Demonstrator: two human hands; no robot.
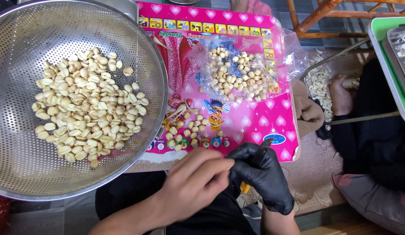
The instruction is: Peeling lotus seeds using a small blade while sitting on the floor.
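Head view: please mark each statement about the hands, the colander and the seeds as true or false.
1. The right hand wears a black glove. True.
2. The left hand is gloved too. False: it is bare.
3. The metal colander holds many pale seeds. True.
4. The clear plastic bag is empty. False: it holds seeds.
5. The two hands are far apart. False: their fingertips meet in front of the person.
6. Loose seeds lie on the pink mat. True.
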